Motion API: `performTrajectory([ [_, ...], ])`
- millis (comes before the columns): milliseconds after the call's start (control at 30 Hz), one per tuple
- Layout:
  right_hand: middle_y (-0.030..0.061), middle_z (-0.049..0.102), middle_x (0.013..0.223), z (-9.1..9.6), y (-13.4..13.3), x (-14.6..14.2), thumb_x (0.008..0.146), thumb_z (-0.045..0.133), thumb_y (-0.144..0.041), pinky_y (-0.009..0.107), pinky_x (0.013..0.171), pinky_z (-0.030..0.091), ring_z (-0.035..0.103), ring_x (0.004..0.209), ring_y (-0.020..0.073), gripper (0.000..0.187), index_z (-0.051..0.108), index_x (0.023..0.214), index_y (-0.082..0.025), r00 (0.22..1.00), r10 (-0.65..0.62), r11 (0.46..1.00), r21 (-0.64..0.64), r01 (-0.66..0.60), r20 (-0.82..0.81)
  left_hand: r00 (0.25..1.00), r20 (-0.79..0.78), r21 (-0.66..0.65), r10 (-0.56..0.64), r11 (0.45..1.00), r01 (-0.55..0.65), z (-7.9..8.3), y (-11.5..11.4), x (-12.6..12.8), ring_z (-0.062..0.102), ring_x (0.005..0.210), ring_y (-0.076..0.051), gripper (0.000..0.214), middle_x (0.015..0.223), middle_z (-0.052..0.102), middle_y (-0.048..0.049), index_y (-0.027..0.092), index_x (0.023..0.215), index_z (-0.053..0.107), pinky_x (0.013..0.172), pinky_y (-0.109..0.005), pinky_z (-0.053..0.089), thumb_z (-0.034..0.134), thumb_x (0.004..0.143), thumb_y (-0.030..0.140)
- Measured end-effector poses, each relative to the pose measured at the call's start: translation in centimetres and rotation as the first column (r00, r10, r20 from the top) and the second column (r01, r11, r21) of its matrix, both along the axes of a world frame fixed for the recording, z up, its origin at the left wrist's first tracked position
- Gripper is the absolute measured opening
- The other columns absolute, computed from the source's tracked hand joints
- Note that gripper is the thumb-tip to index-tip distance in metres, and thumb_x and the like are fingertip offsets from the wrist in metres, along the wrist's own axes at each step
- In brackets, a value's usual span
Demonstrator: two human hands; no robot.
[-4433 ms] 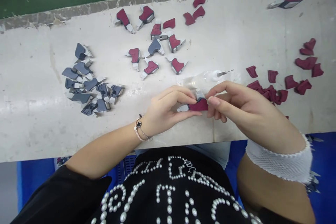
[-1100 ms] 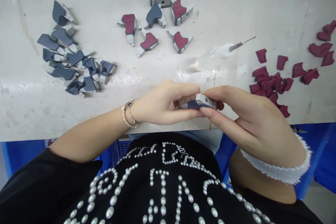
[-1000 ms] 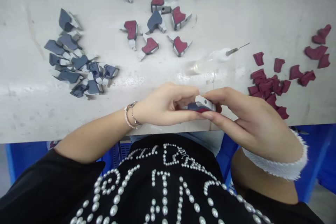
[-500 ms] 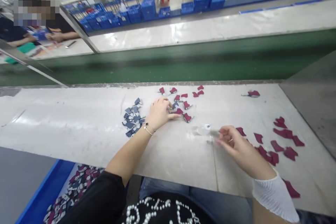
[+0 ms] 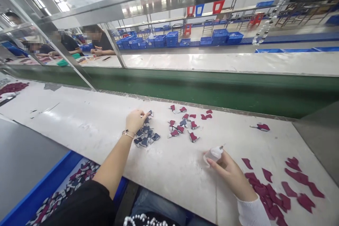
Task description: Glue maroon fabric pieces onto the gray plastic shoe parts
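Left hand (image 5: 135, 120) hides what fingers touch; bottle nozzle (image 5: 221, 146) too small.

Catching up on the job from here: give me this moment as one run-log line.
left hand: at grey pieces | right hand: holding plastic bottle | nearby: red pieces

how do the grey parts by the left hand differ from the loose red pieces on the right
The grey parts are blue-grey with pale ends, while the loose maroon pieces are plain maroon. The grey parts sit in a tight heap at the left hand; the maroon pieces spread wider, beyond the right hand and its squeeze bottle. Both are small shaped pieces on the white bench.
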State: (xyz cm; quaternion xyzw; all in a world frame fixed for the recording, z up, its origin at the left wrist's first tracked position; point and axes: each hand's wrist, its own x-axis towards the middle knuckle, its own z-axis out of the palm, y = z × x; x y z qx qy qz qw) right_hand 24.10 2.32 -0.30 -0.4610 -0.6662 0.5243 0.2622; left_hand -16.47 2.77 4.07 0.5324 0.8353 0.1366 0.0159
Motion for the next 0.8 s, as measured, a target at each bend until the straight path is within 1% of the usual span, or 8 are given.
performTrajectory([
  [67,0.0084,0.07,0.101,0.4,-0.5,0.5,0.091,0.059,-0.062,0.042,0.084,0.056,0.068,0.097,0.029,0.048,0.062,0.118,-0.022,0.999,-0.006,1.0,-0.023,0.005,-0.046,1.0,-0.026,-0.061,0.017,0.998,-0.019,-0.7,0.2,-0.7,0.063,0.115,-0.028,0.044,0.122,0.067,-0.0121,0.016,0.12,0.065,0.101,-0.048,0.051,0.06,0.095,0.052],
  [133,0.0052,0.068,0.095,0.9,-1.1,1.0,0.092,0.059,-0.059,0.04,0.084,0.055,0.067,0.092,0.0261,0.05,0.058,0.128,-0.025,0.996,-0.045,0.999,-0.029,0.043,-0.077,0.999,-0.041,-0.113,0.014,0.993,-0.018,-1.3,1.2,-0.7,0.061,0.121,-0.027,0.048,0.134,0.061,-0.0122,0.017,0.132,0.058,0.105,-0.053,0.05,0.062,0.095,0.048],
  [233,0.0013,0.065,0.084,1.7,-2.3,2.2,0.092,0.061,-0.057,0.041,0.081,0.055,0.065,0.08,0.0228,0.051,0.054,0.134,-0.029,0.987,-0.125,0.992,-0.033,0.122,-0.104,0.999,-0.032,-0.174,-0.016,0.985,0.01,-1.7,2.9,-0.3,0.062,0.118,-0.026,0.039,0.131,0.063,-0.0113,0.016,0.126,0.061,0.102,-0.05,0.053,0.062,0.097,0.042],
  [400,0.0118,0.068,0.122,2.3,-3.6,5.0,0.08,0.075,-0.053,0.04,0.086,0.057,0.066,0.109,0.0308,0.044,0.069,0.115,-0.027,0.962,-0.215,0.976,0.003,0.219,-0.166,0.997,0.035,-0.192,-0.071,0.978,0.076,-1.3,4.3,-0.4,0.065,0.112,-0.023,0.034,0.127,0.064,-0.0104,0.016,0.124,0.062,0.097,-0.046,0.057,0.062,0.097,0.038],
  [600,0.0091,0.073,0.087,2.1,-3.1,6.9,0.069,0.082,-0.052,0.036,0.057,0.057,0.069,0.071,0.0278,0.04,0.074,0.099,-0.027,0.943,-0.188,0.977,0.05,0.209,-0.274,0.963,0.194,-0.021,-0.188,0.98,0.196,1.5,2.4,2.0,0.066,0.114,-0.025,0.026,0.12,0.071,-0.0125,0.014,0.117,0.064,0.102,-0.044,0.054,0.057,0.099,0.03],
  [733,0.007,0.07,0.074,3.0,-2.2,5.7,0.076,0.075,-0.055,0.033,0.048,0.051,0.065,0.058,0.0236,0.037,0.071,0.098,-0.025,0.938,-0.043,0.996,0.054,0.065,-0.344,0.831,0.391,0.07,-0.396,0.913,0.402,2.6,-0.4,7.8,0.071,0.1,-0.017,0.032,0.113,0.076,-0.0039,0.023,0.122,0.065,0.089,-0.029,0.059,0.063,0.094,0.04],
  [767,0.0063,0.069,0.071,3.3,-2.0,5.3,0.08,0.072,-0.054,0.033,0.049,0.051,0.065,0.057,0.0229,0.035,0.069,0.097,-0.025,0.934,-0.004,0.999,0.048,0.023,-0.358,0.755,0.471,0.092,-0.456,0.877,0.472,2.4,-1.0,9.5,0.072,0.096,-0.016,0.035,0.11,0.077,-0.0025,0.025,0.124,0.064,0.088,-0.028,0.059,0.066,0.092,0.041],
  [800,0.0059,0.069,0.07,3.7,-1.7,4.9,0.083,0.07,-0.053,0.033,0.051,0.052,0.065,0.058,0.0229,0.032,0.066,0.096,-0.024,0.929,0.026,0.999,0.041,-0.011,-0.369,0.63,0.596,0.143,-0.498,0.837,0.528,2.0,-1.4,11.1,0.072,0.095,-0.017,0.035,0.11,0.077,-0.0038,0.025,0.123,0.067,0.087,-0.029,0.059,0.069,0.09,0.038],
])
